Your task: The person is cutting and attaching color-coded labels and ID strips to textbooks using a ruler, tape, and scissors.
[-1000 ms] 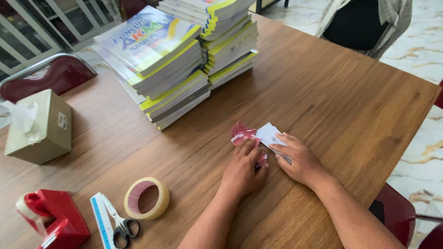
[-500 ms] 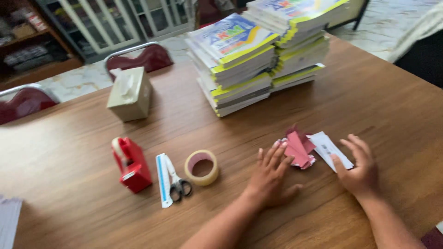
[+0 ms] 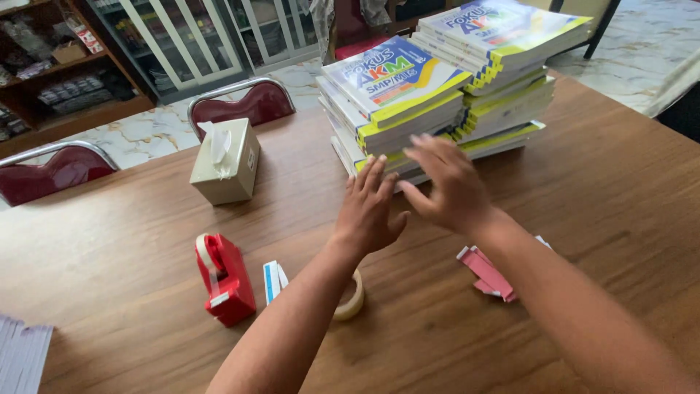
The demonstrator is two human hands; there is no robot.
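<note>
Table (image 3: 620, 190) first: brown wood, carrying everything. On its far side stand two stacks of books (image 3: 408, 109), glossy covers in blue, yellow and white, both stacks whole and squared, nothing lifted off. Both hands hang in the air just in front of the nearer stack, touching nothing. The left hand (image 3: 368, 211) is spread, fingers up and apart, palm toward the books. The right hand (image 3: 448, 182) is also spread and empty, its fingers blurred, so I cannot say whether they brush the lowest covers or stop just short.

Judging by this, the reach for a book is under way and no book is yet in hand, so whatever is to be done with the stacks lies ahead.

Smaller things sit nearer the person. A beige tissue box (image 3: 226, 164) stands to the left, well apart from the hands. A red tape dispenser (image 3: 224, 281) stands by the left forearm, with a blue-and-white scissors pack (image 3: 273, 279) just beside it. A tape roll (image 3: 352, 299) lies half hidden under that forearm. Under the right forearm lies folded red paper (image 3: 487, 273), let go and flat on the wood.
</note>
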